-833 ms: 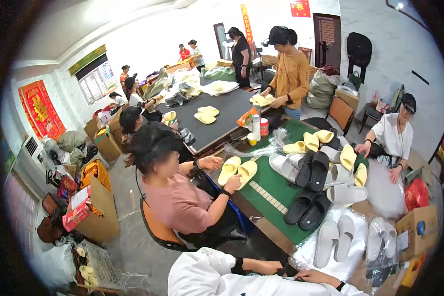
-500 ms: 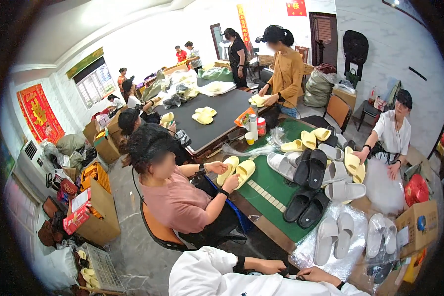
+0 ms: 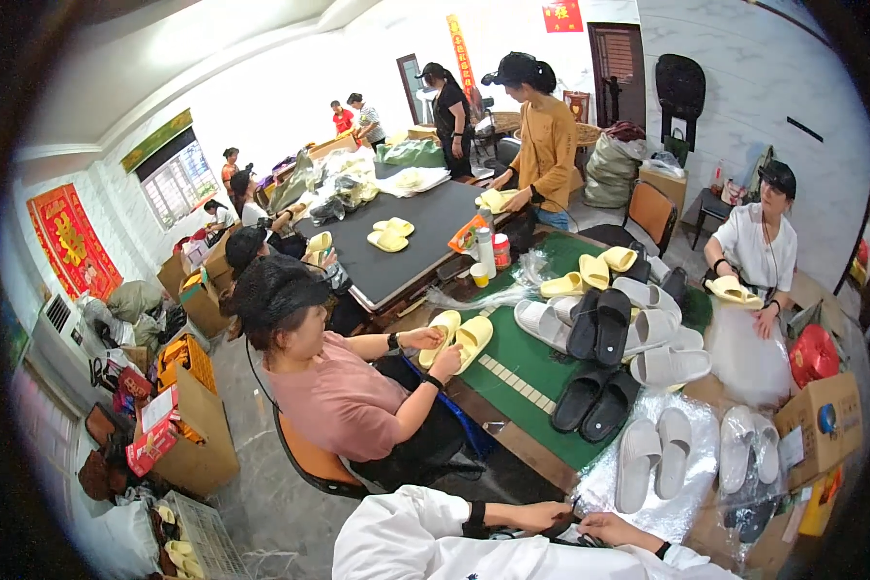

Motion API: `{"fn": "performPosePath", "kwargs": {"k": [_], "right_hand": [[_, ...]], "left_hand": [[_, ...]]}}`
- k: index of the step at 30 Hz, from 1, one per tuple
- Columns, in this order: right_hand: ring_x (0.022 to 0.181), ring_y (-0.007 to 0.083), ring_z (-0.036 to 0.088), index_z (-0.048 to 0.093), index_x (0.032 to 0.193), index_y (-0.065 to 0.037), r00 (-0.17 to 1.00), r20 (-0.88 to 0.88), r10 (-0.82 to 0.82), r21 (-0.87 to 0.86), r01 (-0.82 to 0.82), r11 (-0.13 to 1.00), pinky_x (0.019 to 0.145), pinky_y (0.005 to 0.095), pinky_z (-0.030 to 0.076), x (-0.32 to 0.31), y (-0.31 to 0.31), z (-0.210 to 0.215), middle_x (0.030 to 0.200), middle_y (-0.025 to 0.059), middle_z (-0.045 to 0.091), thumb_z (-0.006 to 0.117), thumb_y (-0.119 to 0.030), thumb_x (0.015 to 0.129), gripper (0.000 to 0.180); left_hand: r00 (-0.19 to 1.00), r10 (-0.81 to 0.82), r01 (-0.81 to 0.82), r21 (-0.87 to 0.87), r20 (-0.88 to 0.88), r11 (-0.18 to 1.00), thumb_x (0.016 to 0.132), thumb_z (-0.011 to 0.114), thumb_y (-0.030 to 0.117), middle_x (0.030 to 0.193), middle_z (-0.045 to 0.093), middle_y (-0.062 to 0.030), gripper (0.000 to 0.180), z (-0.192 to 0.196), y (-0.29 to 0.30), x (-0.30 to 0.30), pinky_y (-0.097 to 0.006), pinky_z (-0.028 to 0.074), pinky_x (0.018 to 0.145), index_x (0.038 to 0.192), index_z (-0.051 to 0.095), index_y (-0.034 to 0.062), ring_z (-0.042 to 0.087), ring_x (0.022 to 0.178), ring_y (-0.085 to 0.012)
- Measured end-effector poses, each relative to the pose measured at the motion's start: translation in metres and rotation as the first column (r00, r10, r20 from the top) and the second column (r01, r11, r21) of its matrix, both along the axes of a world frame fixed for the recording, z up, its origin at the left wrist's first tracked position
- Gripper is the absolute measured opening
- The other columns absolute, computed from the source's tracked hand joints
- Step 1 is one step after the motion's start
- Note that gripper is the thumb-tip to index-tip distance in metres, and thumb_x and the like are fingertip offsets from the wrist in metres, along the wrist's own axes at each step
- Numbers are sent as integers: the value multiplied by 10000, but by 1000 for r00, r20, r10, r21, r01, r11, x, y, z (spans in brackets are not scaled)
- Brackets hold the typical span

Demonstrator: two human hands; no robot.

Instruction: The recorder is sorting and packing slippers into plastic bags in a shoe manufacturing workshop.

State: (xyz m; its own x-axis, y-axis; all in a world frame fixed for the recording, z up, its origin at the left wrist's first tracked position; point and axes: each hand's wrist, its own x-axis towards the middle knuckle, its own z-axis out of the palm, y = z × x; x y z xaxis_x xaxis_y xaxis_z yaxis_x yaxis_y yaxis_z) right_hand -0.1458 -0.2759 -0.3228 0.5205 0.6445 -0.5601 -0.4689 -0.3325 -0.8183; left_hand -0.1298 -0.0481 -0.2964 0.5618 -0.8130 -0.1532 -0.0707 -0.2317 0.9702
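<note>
At the lower edge, my left hand (image 3: 545,515) and my right hand (image 3: 611,529) are close together over my lap, both with fingers closed. Between them shows a small dark, thin thing (image 3: 574,523) that is too small to name. A pair of grey slippers (image 3: 638,466) lies on clear plastic wrap (image 3: 599,483) just beyond my right hand. More grey slippers in a clear bag (image 3: 736,452) lie further right. Black slippers (image 3: 582,401) stand on the green table top (image 3: 512,401) past the wrap.
A co-worker in pink at my left holds yellow slippers (image 3: 472,340). Across the right corner, a person in white has yellow slippers (image 3: 731,290) over a stack of clear bags (image 3: 749,348). A cardboard box (image 3: 822,420) stands at the right; an orange chair (image 3: 309,454) is at the left.
My hands have risen slightly and show more plainly. The person in white at the right has brought yellow slippers from the pile over to the clear bags. The whole view has shifted a little.
</note>
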Motion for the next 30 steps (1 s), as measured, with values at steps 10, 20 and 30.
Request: {"fn": "performPosePath", "kwargs": {"k": [10,20,30], "right_hand": [[633,33,465,568,957,-37,994,-31,-110,117,112,987,562,181,373,-3,-4,18,723,-22,551,589,-85,810,156],[754,177,560,572,941,-34,723,676,-143,-58,245,968,684,280,445,17,-16,54,831,94,587,650,-191,745,263],[1178,285,367,270,1321,-86,-268,902,339,-397,-203,895,980,441,255,54,88,199,1293,158,363,665,-390,648,838]], "left_hand": [[1000,-23,21,82,20,996,704,451,34,651,514,-148,142,-14,1,8,-329,360,538,812,495,-46,442,626,-136],[942,-51,-49,287,331,957,735,560,196,752,600,-158,171,50,5,63,-395,440,620,775,579,32,581,695,-313],[847,280,-3,-523,451,852,728,529,177,825,605,-139,165,-48,-90,91,-428,446,669,783,581,30,573,770,-340]]}}
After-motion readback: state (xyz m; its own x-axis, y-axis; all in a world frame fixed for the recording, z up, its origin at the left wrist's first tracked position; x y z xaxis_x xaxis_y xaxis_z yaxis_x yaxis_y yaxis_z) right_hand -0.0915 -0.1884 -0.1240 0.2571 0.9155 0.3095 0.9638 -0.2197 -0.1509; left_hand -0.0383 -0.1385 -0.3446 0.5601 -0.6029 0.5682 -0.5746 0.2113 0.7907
